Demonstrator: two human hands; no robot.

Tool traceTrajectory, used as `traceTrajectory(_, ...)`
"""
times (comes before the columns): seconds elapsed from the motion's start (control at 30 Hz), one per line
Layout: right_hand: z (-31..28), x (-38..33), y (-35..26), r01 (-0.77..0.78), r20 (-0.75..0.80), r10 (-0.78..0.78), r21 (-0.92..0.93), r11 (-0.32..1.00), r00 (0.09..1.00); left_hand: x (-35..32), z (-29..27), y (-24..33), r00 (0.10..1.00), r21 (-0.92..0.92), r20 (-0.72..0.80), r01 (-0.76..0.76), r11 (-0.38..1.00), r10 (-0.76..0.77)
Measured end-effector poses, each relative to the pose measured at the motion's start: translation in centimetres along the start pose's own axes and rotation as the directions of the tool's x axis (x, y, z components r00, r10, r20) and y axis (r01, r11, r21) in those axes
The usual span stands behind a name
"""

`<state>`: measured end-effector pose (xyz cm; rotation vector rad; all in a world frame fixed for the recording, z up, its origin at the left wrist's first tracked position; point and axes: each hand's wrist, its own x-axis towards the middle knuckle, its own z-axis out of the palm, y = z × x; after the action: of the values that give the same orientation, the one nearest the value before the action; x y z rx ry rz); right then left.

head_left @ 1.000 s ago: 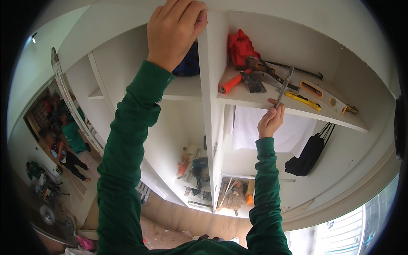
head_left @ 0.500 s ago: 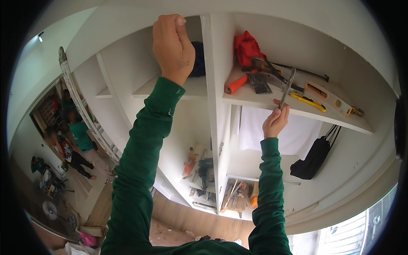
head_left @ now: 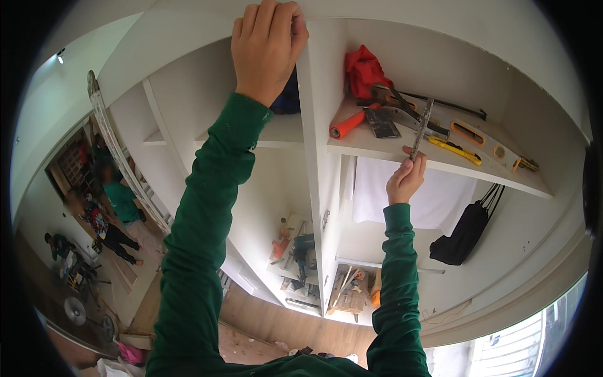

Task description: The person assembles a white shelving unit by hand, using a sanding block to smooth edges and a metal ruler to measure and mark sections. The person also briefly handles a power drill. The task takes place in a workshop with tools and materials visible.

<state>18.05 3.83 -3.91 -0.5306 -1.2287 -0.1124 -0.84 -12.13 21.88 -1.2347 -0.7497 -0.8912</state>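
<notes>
My left hand (head_left: 267, 53) is raised to the cabinet's top front edge, beside the upright divider (head_left: 312, 125). Its fingers are curled with the thumb pressed in; whatever they may hold is hidden. In my right hand (head_left: 405, 182) is a narrow, worn, flat metal strip (head_left: 422, 125), pointing upward in front of the right shelf (head_left: 402, 149). On that shelf behind it lie a yellow utility knife (head_left: 455, 151), a spirit level (head_left: 468, 132), a dark-bladed scraper (head_left: 382, 123), an orange tube (head_left: 347, 125) and a red cloth bag (head_left: 365, 70).
A black drawstring bag (head_left: 461, 234) hangs under the right shelf. Lower compartments hold a power drill (head_left: 303, 251) and a wooden box of tools (head_left: 352, 292). A ladder (head_left: 122, 157) leans at the left. Other people (head_left: 119, 195) stand beyond it, near a standing fan (head_left: 75, 310).
My left hand has moved up and to the right, toward the divider's top, and turned so its back faces me. My right hand has shifted slightly left with the metal strip.
</notes>
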Motion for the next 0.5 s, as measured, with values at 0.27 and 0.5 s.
traceTrajectory(0.27, 0.22, 0.01, 0.27, -0.004, 0.01, 0.004, 0.0, 1.0, 1.0, -0.05, 0.91, -0.39, 0.996, -0.215, -0.085, 0.006, 0.977, -0.025)
traceTrajectory(0.5, 0.18, -0.34, 0.62, -0.062, 0.048, 0.061, 0.02, 0.998, 0.997, -0.08, 0.94, -0.69, 0.994, -0.171, -0.106, -0.057, 0.984, 0.039)
